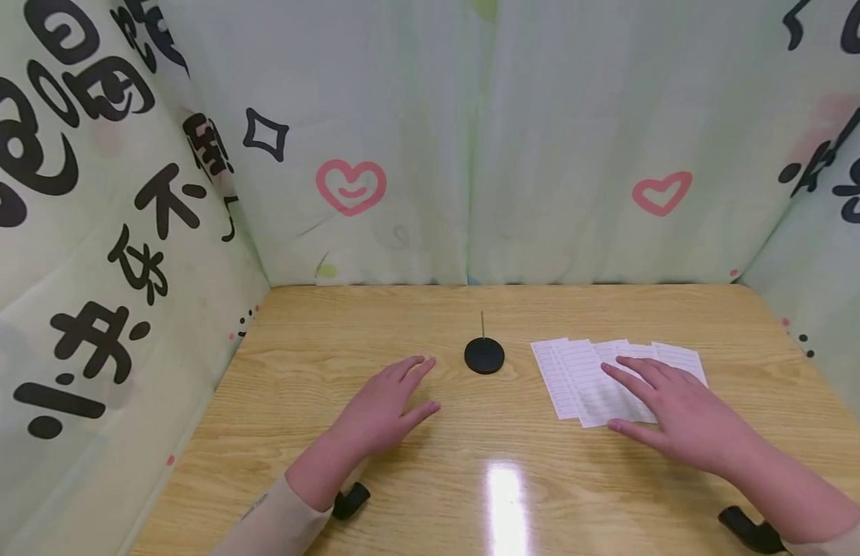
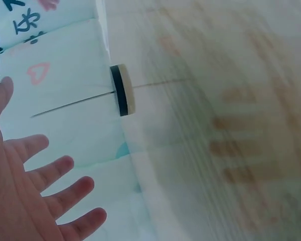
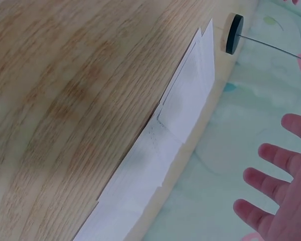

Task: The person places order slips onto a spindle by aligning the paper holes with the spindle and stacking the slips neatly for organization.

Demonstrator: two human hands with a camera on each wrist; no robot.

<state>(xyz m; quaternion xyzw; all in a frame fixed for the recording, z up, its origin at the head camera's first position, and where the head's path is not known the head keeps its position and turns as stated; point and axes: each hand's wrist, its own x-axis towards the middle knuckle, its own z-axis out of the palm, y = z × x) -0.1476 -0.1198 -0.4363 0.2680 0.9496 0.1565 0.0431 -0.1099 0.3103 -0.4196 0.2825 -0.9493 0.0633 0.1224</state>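
A black round base with a thin upright metal spike stands near the middle of the table. To its right, several lined paper slips lie fanned out and overlapping. My left hand hovers over the wood left of the spike, fingers spread and holding nothing. My right hand is held above the slips, its fingers extended and overlapping them in the head view. In the left wrist view the spike base appears beyond the left fingers. The right wrist view shows the slips lying flat, with nothing in the right fingers.
The wooden table is bounded by pale printed curtains at the back and both sides. Black straps sit at both wrists. A bright light reflection shows on the tabletop near the front.
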